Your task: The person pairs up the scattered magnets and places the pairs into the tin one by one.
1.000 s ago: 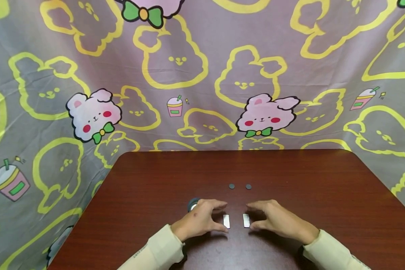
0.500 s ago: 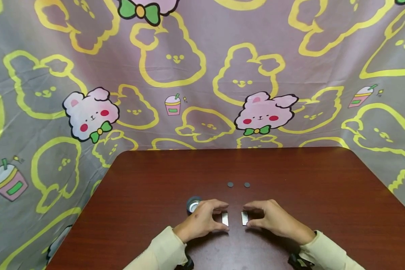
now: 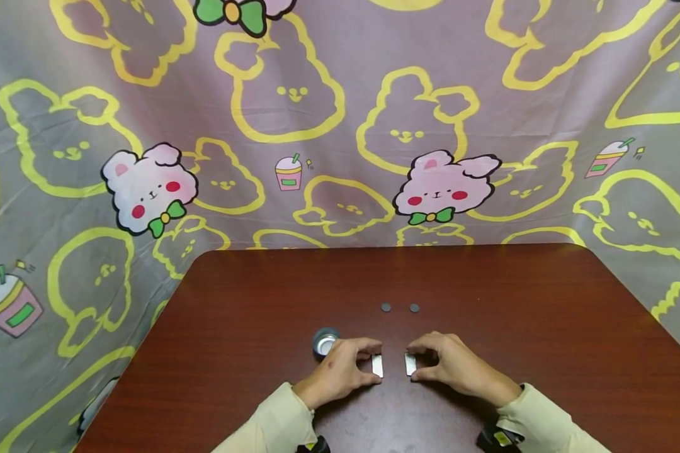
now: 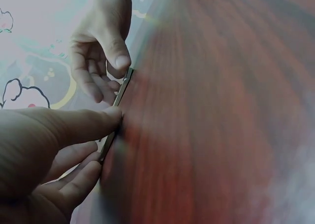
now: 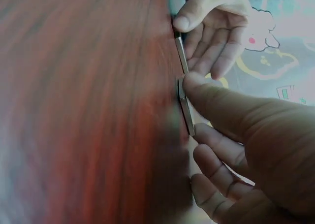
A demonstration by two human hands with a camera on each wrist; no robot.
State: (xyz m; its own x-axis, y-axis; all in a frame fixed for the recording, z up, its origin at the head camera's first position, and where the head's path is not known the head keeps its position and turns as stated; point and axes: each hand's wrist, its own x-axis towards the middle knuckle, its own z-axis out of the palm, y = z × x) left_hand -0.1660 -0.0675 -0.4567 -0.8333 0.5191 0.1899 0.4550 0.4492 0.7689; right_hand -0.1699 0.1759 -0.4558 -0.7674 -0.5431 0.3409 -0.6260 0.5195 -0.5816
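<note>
A small flat silver rectangular plate [image 3: 377, 366] lies on the table, its short ends between the thumb and forefinger of my left hand [image 3: 340, 371]. My right hand [image 3: 463, 370] pinches a matching silver plate [image 3: 410, 364] the same way, a short gap to the right. Seen edge-on in the left wrist view, the left plate [image 4: 107, 146] appears as a thin strip beneath the thumb. The right wrist view has the right plate [image 5: 187, 116] between thumb and fingertips, low against the tabletop. The other fingers of both hands are bent loosely.
Two small dark discs [image 3: 386, 307] lie side by side beyond the hands. Just behind the left hand sits a round dark object with a silvery centre [image 3: 325, 343], partly covered by that hand. A patterned cloth [image 3: 340, 126] hangs around the brown table [image 3: 249, 289].
Thumbs and forefingers of both hands have closed in on the ends of the plates. The plates have hardly moved on the table. The head view has shifted slightly.
</note>
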